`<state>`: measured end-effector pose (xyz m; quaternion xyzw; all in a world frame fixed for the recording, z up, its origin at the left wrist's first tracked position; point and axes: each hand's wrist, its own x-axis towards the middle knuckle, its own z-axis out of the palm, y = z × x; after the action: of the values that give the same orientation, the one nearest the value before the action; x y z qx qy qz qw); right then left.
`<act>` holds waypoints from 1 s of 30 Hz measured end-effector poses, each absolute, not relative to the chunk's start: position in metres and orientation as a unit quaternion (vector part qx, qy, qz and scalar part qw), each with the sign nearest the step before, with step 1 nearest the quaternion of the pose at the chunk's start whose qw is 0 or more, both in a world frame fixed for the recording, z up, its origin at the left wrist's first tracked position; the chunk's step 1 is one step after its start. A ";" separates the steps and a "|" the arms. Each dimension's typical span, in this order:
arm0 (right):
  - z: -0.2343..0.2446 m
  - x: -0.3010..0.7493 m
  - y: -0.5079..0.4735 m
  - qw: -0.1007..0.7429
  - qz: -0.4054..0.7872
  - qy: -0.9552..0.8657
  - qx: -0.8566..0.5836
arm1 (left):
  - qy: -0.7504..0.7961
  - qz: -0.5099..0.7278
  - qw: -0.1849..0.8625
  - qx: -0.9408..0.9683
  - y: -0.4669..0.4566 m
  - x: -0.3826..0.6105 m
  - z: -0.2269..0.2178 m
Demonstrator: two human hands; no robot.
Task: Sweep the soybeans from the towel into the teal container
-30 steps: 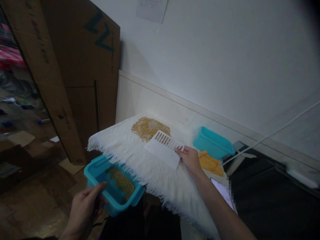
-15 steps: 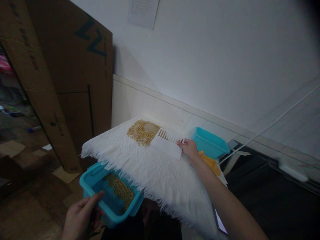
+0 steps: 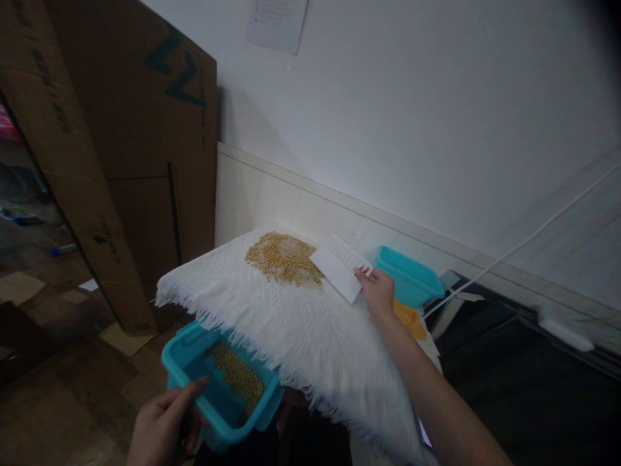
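Note:
My left hand (image 3: 167,414) grips the near left rim of a teal plastic bin (image 3: 213,421), thumb over the edge. The bin hangs just below the table's fringed edge, with a layer of soybeans (image 3: 237,375) inside. My right hand (image 3: 377,288) pinches the right side of a flat white slotted scraper (image 3: 339,275). The scraper is tilted, its left corner beside a spread of yellowish soybeans (image 3: 281,259) on the white cloth (image 3: 291,323).
A second teal bin (image 3: 410,275) stands at the right by the wall, with an orange cloth (image 3: 410,318) in front. A large cardboard box (image 3: 145,129) rises on the left. A white cable (image 3: 528,239) slants across the right side.
My right hand has moved the scraper to the right and turned it, uncovering more soybeans. My left hand and the held bin have shifted slightly right.

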<state>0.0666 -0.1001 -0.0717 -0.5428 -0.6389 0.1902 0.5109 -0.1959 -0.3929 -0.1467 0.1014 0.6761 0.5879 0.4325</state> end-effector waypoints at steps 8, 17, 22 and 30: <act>-0.090 0.051 -0.119 0.502 0.096 -0.662 -0.549 | 0.680 0.584 0.428 0.115 -0.394 -0.195 -0.151; -0.092 0.045 -0.134 0.494 0.101 -0.688 -0.522 | 0.690 0.568 0.428 0.134 -0.396 -0.194 -0.162; -0.087 0.041 -0.146 0.483 0.132 -0.706 -0.500 | 0.688 0.570 0.424 0.144 -0.397 -0.196 -0.167; -0.079 0.037 -0.156 0.472 0.148 -0.720 -0.487 | 0.681 0.577 0.430 0.138 -0.398 -0.193 -0.164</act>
<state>0.0373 -0.1564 -0.0789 -0.4874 -0.7196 0.1484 0.4717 -0.1925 -0.3980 -0.1643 0.1375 0.6807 0.5767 0.4303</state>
